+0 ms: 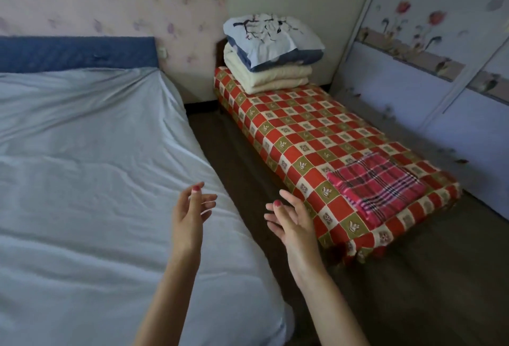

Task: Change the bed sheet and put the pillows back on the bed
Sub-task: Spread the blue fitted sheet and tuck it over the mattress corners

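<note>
A light blue sheet (91, 169) covers the big bed on the left, stretched over the far right corner with some wrinkles. My left hand (191, 213) hovers over the bed's right edge, fingers relaxed and empty. My right hand (292, 221) hangs over the floor gap between the beds, also open and holding nothing. On the narrow bed to the right, a white and blue pillow (271, 38) lies on top of a folded cream quilt (271, 78) at the head end. A folded pink plaid cloth (377, 183) lies near its foot.
The narrow bed wears a red checked cover (303, 130). A dark floor strip (237, 158) runs between the two beds. A blue padded headboard (77, 52) backs the big bed. A flowered wardrobe (429, 42) fills the right wall.
</note>
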